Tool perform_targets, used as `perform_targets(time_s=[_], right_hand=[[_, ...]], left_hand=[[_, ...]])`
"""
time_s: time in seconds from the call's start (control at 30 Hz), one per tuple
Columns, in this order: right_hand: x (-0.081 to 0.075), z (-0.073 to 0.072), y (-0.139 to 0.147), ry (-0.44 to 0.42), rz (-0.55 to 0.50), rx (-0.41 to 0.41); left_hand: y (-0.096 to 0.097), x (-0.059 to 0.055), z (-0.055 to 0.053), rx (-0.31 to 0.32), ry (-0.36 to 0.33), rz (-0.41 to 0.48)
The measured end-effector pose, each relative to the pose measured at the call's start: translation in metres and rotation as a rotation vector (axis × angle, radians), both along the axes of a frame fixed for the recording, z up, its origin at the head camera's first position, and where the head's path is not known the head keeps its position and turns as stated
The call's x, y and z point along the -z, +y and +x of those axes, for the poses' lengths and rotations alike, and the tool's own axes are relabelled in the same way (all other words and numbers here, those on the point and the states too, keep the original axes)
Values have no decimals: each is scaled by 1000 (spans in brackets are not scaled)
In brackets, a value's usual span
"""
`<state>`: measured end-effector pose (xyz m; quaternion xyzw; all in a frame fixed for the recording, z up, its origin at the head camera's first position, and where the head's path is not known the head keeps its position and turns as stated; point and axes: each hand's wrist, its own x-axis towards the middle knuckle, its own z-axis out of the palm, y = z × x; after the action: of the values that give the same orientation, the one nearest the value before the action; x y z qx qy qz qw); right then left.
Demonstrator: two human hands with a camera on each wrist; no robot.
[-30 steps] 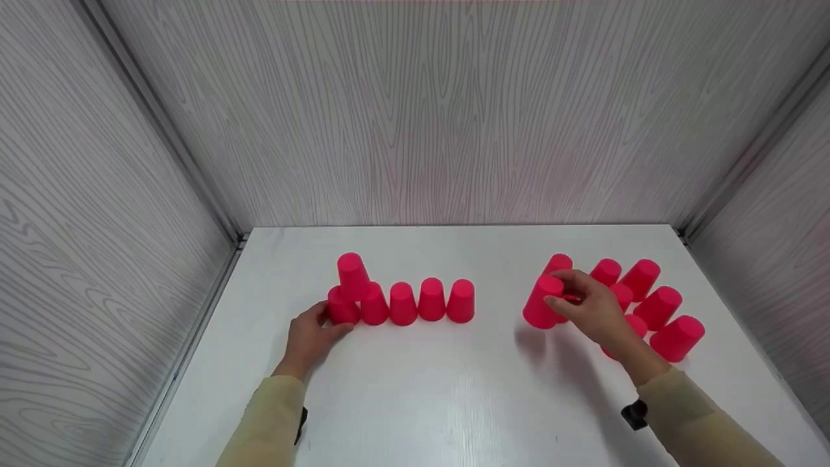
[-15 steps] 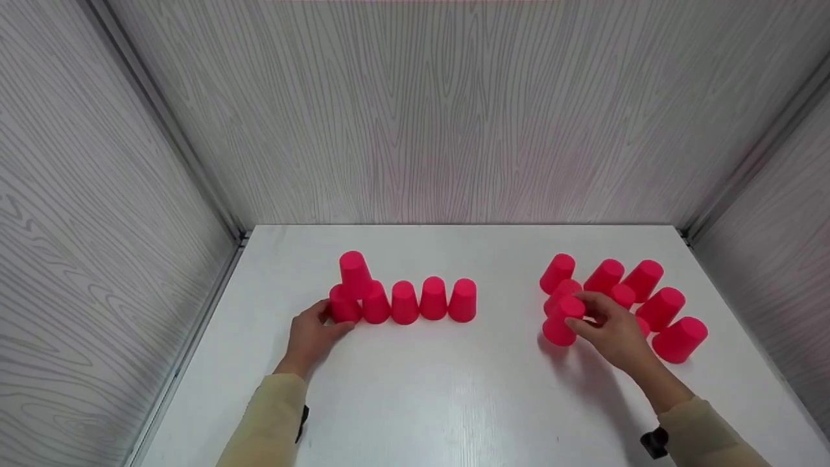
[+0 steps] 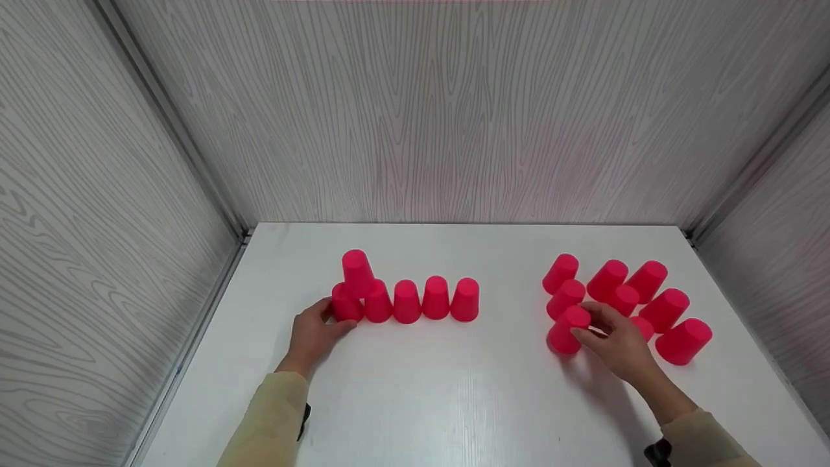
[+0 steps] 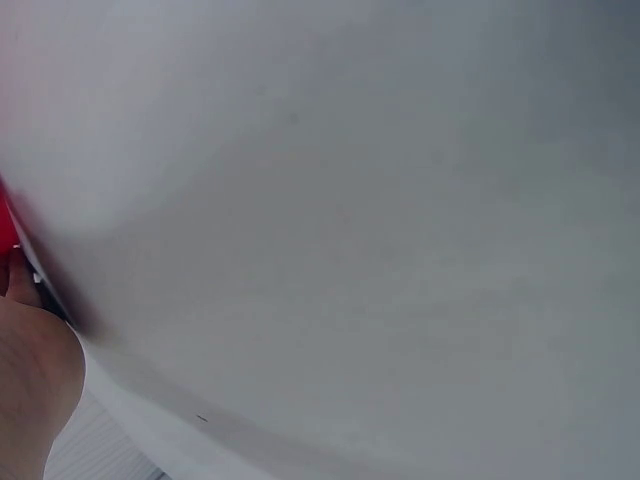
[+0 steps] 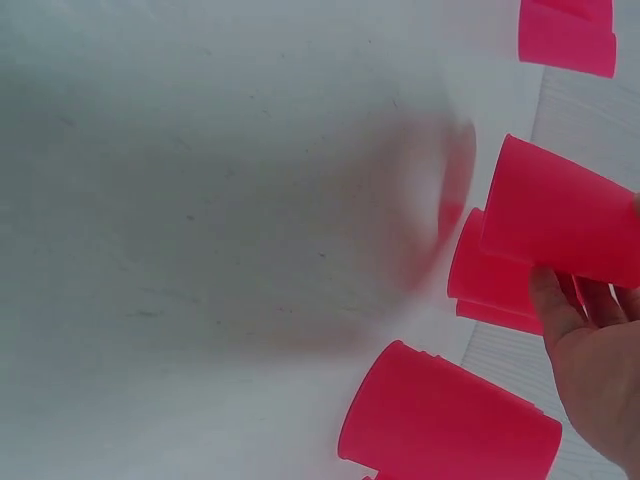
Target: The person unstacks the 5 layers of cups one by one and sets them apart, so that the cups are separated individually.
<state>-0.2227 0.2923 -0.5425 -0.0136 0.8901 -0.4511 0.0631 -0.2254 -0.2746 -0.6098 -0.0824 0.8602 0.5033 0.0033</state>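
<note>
Upside-down red cups stand in a row on the left half of the table. Another red cup (image 3: 357,274) sits on top, bridging the two leftmost ones. My left hand (image 3: 314,335) holds the leftmost cup (image 3: 347,303) of the row between thumb and fingers; the left wrist view catches just a sliver of red cup (image 4: 6,228) beside the hand. On the right, my right hand (image 3: 616,342) grips an upside-down red cup (image 3: 567,332) by its side. In the right wrist view that cup (image 5: 560,215) appears slightly above the tabletop, with its shadow beneath.
Several more upside-down red cups (image 3: 683,341) stand in a loose group behind and right of my right hand. White table surface (image 3: 441,383) lies between the row and this group. Grey wood-patterned panels (image 3: 415,117) enclose the table at the back and both sides.
My right hand has carried its cup rightward, toward me and lower, to just in front of the right-hand group. My left hand has kept its hold on the row's leftmost cup.
</note>
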Motion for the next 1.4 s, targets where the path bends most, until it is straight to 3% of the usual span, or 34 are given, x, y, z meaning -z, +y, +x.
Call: perform_targets(time_s=[0.87, 1.4], right_hand=[[8, 2, 4, 8, 4, 7], [5, 0, 8, -12, 32, -7]], left_hand=[[1, 3, -1, -8, -14, 26], [-1, 2, -1, -1, -18, 29]])
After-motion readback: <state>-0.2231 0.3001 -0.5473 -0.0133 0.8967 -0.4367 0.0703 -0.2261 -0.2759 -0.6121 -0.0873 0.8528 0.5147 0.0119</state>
